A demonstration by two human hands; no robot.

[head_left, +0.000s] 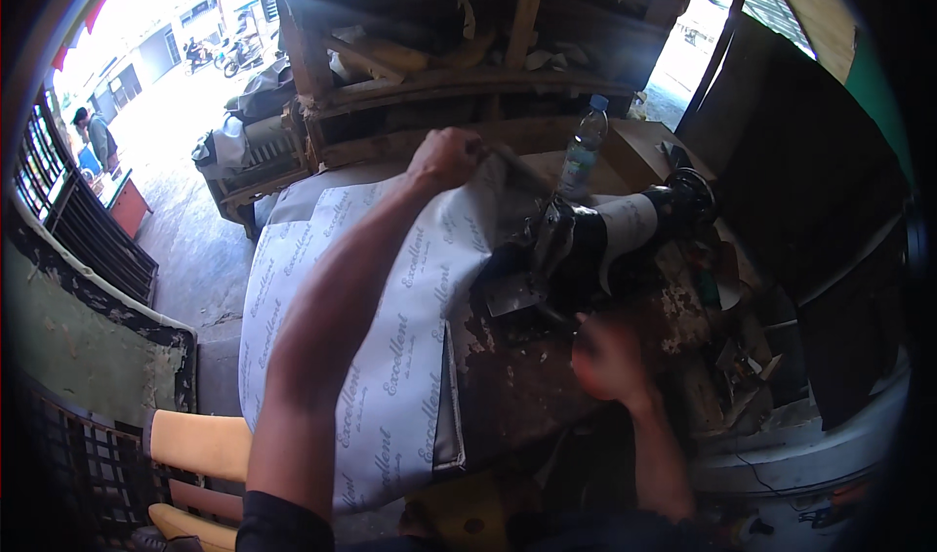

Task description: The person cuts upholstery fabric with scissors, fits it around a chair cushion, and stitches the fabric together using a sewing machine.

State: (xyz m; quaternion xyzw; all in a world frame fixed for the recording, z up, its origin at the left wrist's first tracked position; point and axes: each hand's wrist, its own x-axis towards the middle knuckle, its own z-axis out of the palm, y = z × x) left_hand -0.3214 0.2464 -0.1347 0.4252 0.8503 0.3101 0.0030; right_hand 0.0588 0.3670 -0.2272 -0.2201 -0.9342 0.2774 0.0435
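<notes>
A large sheet of upholstery material (400, 327), pale on its upper face with rows of dark lettering, drapes over the sewing table (547, 376) and hangs down its left side. My left hand (449, 159) reaches across it, fingers closed on its raised far edge. Just right of the sheet stands a black sewing machine (576, 235) with a pale wrap around its arm. The material's edge lies close to the machine's needle end. My right hand (610, 357), smeared by motion, is over the tabletop on the near side of the machine. Whether it holds anything cannot be made out.
A clear plastic bottle (583, 152) with a blue cap stands behind the machine. Beyond rises a wooden furniture frame (410, 93). Yellow padded pieces (200, 445) lie at lower left. A person (98, 142) stands far left outside. Dark sheeting (791, 152) hangs at right.
</notes>
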